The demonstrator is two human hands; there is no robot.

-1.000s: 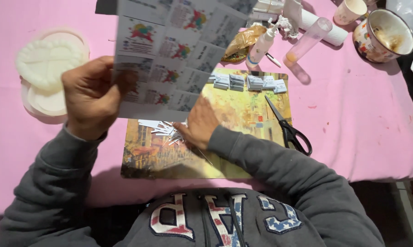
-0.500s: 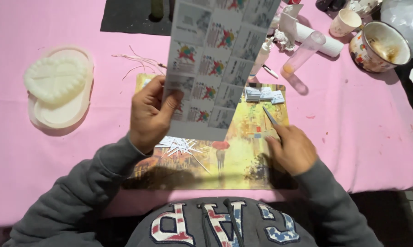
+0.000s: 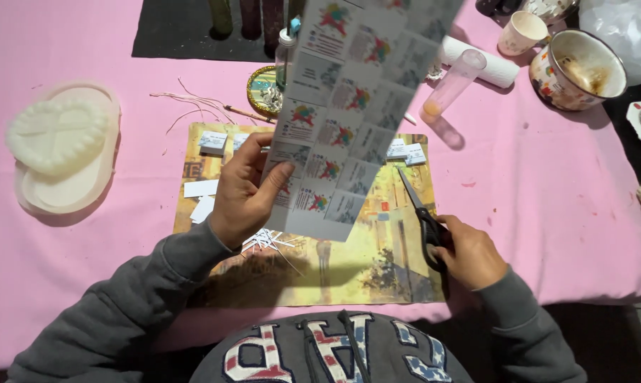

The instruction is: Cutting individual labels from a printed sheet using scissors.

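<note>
The left hand (image 3: 244, 193) holds up a printed sheet (image 3: 352, 106) by its lower left corner. The thumb lies across the front of the paper and the fingers curl behind it, closed tight on the edge. The sheet is a grid of small labels, each with a coloured picture, and it rises tilted from the hand toward the top of the view, well above the table.

The right hand (image 3: 471, 253) rests on the lower right part of the mat (image 3: 349, 273) and is wrapped around the black handles of the scissors (image 3: 418, 216). The fingers are closed over the handles; the blades point up and to the left, and look shut or nearly so. The blade tips lie just below the sheet's right edge, apart from it.

The mat is a yellow picture mat lying on a pink cloth (image 3: 547, 198). Thin paper slivers (image 3: 267, 241) lie on it just under the left hand, and white paper scraps (image 3: 201, 197) lie at its left edge. Small stacks of cut labels (image 3: 212, 142) sit along the mat's top edge, on the left and on the right beside the sheet.

To the far left a white heart-shaped mould (image 3: 58, 135) sits in an oval tray (image 3: 68, 195). At the upper right stand a clear plastic tube (image 3: 454, 84), a paper roll (image 3: 487, 67), a paper cup (image 3: 522, 32) and a patterned bowl (image 3: 579, 67) with brown residue inside.
</note>
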